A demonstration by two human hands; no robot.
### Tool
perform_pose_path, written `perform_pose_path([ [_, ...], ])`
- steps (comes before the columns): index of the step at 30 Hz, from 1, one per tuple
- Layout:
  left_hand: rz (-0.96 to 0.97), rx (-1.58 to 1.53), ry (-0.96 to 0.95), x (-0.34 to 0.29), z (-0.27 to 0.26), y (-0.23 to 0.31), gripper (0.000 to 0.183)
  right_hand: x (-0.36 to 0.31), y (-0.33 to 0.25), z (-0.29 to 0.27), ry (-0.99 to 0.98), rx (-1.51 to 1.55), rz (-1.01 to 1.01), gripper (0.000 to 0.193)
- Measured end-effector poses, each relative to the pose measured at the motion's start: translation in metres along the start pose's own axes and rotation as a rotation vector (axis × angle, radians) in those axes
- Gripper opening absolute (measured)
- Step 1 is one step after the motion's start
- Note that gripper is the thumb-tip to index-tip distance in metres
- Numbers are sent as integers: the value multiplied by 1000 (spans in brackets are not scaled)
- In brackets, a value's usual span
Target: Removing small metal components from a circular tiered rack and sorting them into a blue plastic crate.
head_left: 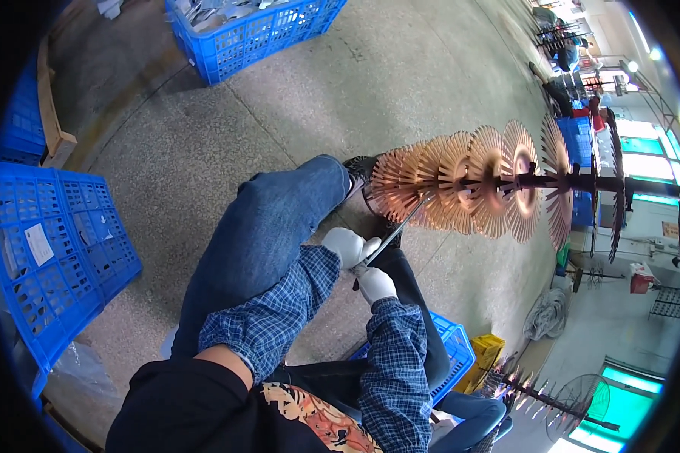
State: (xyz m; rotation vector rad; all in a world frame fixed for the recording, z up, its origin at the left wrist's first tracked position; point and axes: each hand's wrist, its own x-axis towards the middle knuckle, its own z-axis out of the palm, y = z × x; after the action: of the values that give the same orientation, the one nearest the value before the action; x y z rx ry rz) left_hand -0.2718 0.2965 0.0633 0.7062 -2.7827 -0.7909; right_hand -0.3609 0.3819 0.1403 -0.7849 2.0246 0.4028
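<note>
My left hand point(344, 246) and my right hand point(376, 285), both in white gloves, are close together between my knees. Their fingers are closed around the near end of a long, thin grey metal piece point(400, 230); whether it is a rod or a narrow strip I cannot tell. Its far end reaches the lower edge of a rack point(472, 183) of copper-coloured flat strips. These strips fan out in stacked round tiers along a dark pole point(567, 181). What else the fingertips may hold is hidden.
A blue crate point(257, 47) of flat grey pieces stands ahead on the speckled floor. More blue crates point(60, 253) are at my left, near a wooden edge point(51, 124). Behind my right arm are another blue crate point(453, 351), a yellow crate point(482, 359) and a fan point(582, 400).
</note>
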Motion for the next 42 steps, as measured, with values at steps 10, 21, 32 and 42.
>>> perform_pose_path([
  [10, -56, -154, 9, -2, 7, 6, 40, 10, 27, 3, 22, 57, -181, 59],
  [21, -323, -513, -72, 2, 13, 11, 68, -27, -17, -33, -166, 93, 62, 54],
  [32, -416, -747, -35, -3, 3, 22, 73, 11, 30, 5, -213, 2104, -284, 31],
  [42, -726, -865, 279, 1, 42, 14, 66, 33, 23, 32, -460, 2221, -616, 18],
])
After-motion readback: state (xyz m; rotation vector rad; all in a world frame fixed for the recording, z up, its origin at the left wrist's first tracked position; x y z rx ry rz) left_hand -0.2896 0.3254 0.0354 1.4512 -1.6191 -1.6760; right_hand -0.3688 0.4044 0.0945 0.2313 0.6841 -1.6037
